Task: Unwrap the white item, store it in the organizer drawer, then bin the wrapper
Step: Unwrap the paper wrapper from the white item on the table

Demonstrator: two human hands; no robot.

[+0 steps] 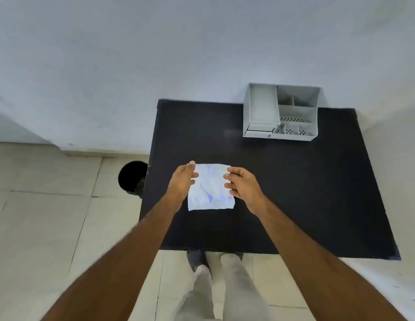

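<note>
A flat white packet with blue print (210, 188) is held above the black table (294, 193), near its front left part. My left hand (182, 181) pinches the packet's upper left edge. My right hand (240, 185) grips its upper right edge. The packet looks sealed, and what is inside stays hidden. A grey desk organizer (280, 112) stands at the table's far right, with small drawers low on its left front, which look shut.
A round black bin (132, 178) stands on the tiled floor just left of the table. A pale wall runs behind the table. My legs and shoes show below the table's front edge.
</note>
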